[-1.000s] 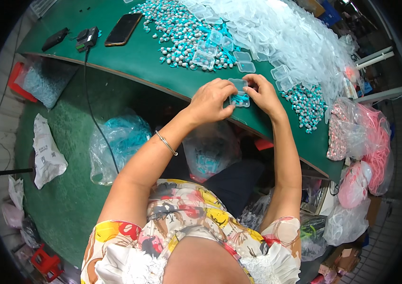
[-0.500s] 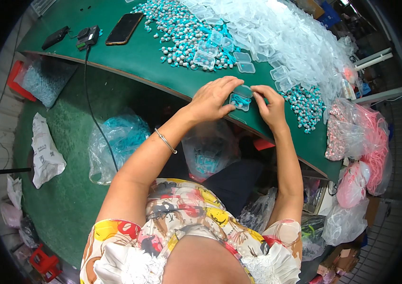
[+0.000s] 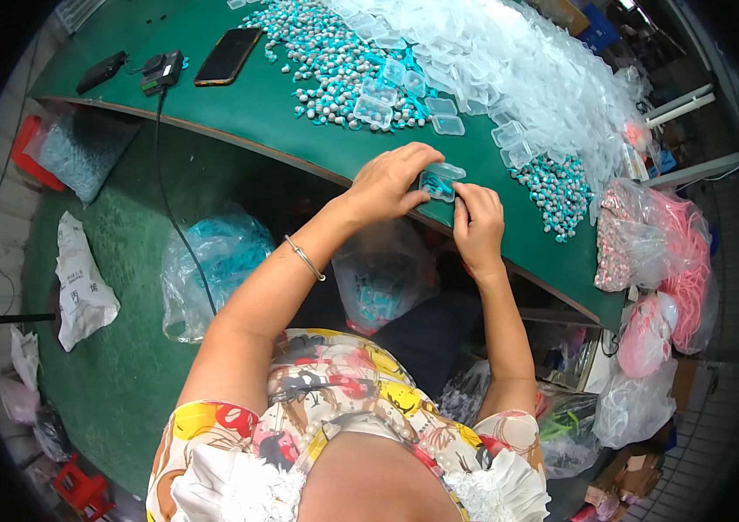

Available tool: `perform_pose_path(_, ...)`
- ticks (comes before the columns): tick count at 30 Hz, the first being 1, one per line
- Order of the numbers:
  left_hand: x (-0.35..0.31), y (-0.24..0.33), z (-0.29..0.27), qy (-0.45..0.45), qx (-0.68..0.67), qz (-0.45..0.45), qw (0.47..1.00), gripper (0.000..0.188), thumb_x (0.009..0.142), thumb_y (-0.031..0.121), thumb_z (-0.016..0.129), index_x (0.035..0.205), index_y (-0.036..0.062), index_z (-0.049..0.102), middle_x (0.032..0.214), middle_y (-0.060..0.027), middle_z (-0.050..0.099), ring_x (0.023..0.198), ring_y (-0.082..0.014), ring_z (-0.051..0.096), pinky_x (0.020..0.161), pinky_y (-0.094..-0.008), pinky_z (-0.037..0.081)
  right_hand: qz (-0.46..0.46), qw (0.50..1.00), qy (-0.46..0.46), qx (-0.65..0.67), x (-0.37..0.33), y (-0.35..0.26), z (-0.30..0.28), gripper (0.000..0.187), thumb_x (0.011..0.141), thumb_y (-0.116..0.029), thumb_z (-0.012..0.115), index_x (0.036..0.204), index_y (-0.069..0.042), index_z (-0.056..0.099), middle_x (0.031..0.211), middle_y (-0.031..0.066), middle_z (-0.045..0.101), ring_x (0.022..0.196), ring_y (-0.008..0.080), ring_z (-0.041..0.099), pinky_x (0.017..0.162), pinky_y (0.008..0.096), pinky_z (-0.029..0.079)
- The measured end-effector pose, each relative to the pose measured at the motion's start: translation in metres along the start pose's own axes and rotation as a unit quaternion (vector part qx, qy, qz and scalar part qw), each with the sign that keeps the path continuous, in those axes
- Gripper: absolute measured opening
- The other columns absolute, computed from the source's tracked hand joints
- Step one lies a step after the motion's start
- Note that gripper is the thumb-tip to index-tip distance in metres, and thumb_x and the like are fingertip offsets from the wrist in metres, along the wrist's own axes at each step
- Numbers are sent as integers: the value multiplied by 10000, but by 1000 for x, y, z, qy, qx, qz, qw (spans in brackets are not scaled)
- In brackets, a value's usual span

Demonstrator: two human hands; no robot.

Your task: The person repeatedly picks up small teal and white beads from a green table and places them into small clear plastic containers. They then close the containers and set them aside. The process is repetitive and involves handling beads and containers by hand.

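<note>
A small clear plastic box [image 3: 436, 187], with teal cord-like pieces inside, is held over the near edge of the green table. Its hinged lid [image 3: 449, 170] stands tilted up on the far side. My left hand [image 3: 389, 181] grips the box from the left, thumb on the near side and fingers at the lid's end. At the right end, the closed fingers of my right hand [image 3: 479, 222] touch the box; their tips are partly hidden. Beyond lies a heap of small grey-and-teal pieces [image 3: 335, 83], and a smaller pile of them [image 3: 554, 196] sits to the right.
A large mound of clear plastic boxes [image 3: 509, 65] covers the far right of the table. A phone [image 3: 228, 56] and a cabled black device [image 3: 161, 71] lie at the left. Bags of pink cords [image 3: 687, 261] hang by the right edge. An open plastic bag [image 3: 382, 274] is below the table edge.
My right hand has moved left and nearer, from the lid to the box's right end. The lid now leans closer over the box. My left hand has kept its grip.
</note>
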State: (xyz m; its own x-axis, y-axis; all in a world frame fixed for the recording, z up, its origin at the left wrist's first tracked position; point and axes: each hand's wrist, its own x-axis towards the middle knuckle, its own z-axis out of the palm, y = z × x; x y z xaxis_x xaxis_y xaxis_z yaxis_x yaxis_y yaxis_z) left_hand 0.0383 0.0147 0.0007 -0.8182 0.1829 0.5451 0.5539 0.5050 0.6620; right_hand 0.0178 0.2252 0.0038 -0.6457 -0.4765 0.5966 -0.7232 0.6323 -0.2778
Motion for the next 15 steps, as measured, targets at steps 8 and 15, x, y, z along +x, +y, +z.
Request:
perform_pose_path(8, -3, -3, 2, 19, 22, 48, 998, 477, 722, 57, 767, 1164, 49, 588, 1101, -143, 631, 1016, -348, 615, 843, -424, 513, -7, 1000, -8, -22, -10, 3, -7, 293, 818, -47, 666, 1111, -54, 654, 1097, 98, 653, 1013, 297, 604, 865, 424, 445)
perform_pose_path(15, -5, -7, 4, 32, 44, 73, 996, 304, 792, 103, 740, 1071, 36, 643, 1041, -144, 643, 949, -341, 636, 803, -412, 522, -34, 994, -68, 74, 21, 6, -2, 346, 800, -96, 727, 1125, -17, 640, 1136, 151, 632, 1051, 348, 600, 912, 432, 476)
